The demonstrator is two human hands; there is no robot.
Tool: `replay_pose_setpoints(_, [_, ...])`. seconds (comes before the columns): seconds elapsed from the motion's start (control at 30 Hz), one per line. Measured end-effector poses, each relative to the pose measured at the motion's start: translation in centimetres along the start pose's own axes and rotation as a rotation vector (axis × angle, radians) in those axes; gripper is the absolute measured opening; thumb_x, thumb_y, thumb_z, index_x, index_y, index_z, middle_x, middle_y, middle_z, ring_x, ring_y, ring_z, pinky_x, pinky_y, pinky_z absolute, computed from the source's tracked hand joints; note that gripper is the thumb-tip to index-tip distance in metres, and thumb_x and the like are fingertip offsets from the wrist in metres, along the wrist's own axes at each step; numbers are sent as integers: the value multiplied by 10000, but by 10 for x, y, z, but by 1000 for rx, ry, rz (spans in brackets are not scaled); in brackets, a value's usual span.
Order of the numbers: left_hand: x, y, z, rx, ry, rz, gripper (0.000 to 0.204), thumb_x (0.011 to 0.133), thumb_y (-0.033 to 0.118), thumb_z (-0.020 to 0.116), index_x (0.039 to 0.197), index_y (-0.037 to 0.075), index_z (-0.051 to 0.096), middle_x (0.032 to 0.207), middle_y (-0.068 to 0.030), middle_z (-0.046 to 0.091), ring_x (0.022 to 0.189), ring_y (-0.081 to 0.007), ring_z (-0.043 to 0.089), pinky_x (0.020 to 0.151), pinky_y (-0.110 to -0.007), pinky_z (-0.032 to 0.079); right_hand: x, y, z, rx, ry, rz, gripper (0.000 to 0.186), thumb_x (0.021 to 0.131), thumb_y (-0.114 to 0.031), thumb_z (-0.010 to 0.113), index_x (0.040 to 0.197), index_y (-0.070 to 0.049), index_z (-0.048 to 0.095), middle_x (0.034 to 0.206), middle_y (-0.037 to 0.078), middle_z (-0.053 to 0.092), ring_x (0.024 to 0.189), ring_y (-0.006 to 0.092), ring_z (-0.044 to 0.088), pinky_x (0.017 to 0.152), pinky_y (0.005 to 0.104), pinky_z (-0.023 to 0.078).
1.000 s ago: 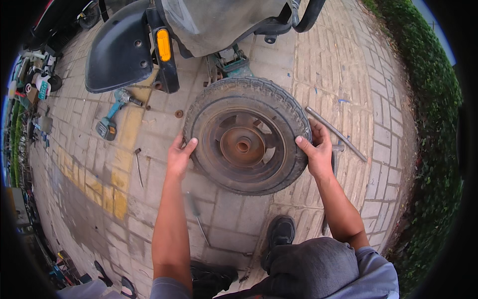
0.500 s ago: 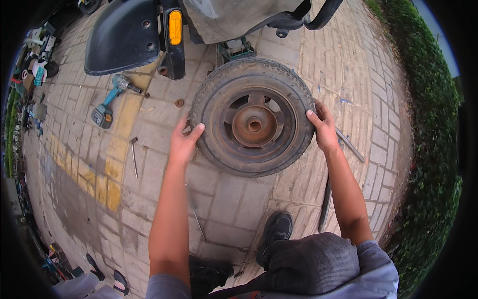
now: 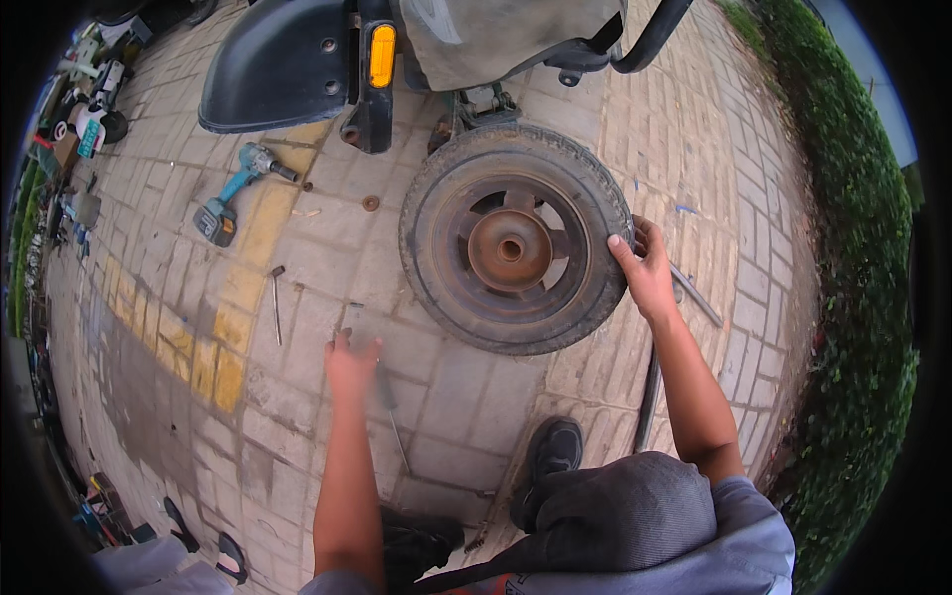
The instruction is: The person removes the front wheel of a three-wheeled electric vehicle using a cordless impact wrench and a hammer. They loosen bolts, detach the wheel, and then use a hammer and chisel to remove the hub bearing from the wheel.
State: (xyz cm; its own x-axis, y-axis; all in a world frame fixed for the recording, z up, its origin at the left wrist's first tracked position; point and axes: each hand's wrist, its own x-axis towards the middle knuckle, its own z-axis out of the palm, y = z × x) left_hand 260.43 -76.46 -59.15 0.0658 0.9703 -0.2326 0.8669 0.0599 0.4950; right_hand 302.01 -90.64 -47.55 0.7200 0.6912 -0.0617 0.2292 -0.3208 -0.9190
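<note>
A tyre on a rusty rim (image 3: 444, 233) lies flat beneath the vehicle's rear. My right hand (image 3: 643, 263) grips its right edge, thumb on top. My left hand (image 3: 351, 362), motion-blurred, is off the tyre at its lower left, fingers apart, near a blurred screwdriver (image 3: 397, 431) on the pavers. A teal impact driver (image 3: 238, 186) lies to the upper left, with a rusty washer (image 3: 371, 203) and a small metal tool (image 3: 277, 302) nearby. A steel bar (image 3: 694, 296) lies right of the tyre, and a longer one (image 3: 648, 397) runs beside my right forearm.
The vehicle's black mudguard (image 3: 268, 69) overhangs at the top, above a greenish jack (image 3: 486, 101). Tools and goods (image 3: 89, 119) line the far left. A hedge (image 3: 858, 297) borders the right. Someone's sandalled foot (image 3: 230, 558) is at lower left, near my shoes (image 3: 550, 451).
My left hand has let go of the tyre and moved downward. My right hand still holds it. The tyre has shifted slightly away from me and to the right.
</note>
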Motion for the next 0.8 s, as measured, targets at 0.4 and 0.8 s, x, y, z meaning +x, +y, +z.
replay_pose_setpoints(0.4, [-37, -16, -6, -85, -191, -61, 426, 736, 271, 749, 984, -45, 608, 847, -213, 666, 786, -376, 638, 736, -429, 505, -48, 86, -51, 133, 250, 427, 668, 849, -350, 689, 1324, 55, 450, 1353, 216, 476, 1203, 296, 505, 956, 392, 429])
replay_pose_setpoints(0.8, [-74, 212, -115, -1089, -274, 678, 291, 831, -11, 682, 1104, -5, 581, 1109, -78, 606, 1026, -174, 579, 901, -307, 482, -171, 195, -115, -805, 76, 543, 462, 779, -367, 695, 920, 65, 609, 812, 235, 660, 805, 370, 657, 734, 418, 501])
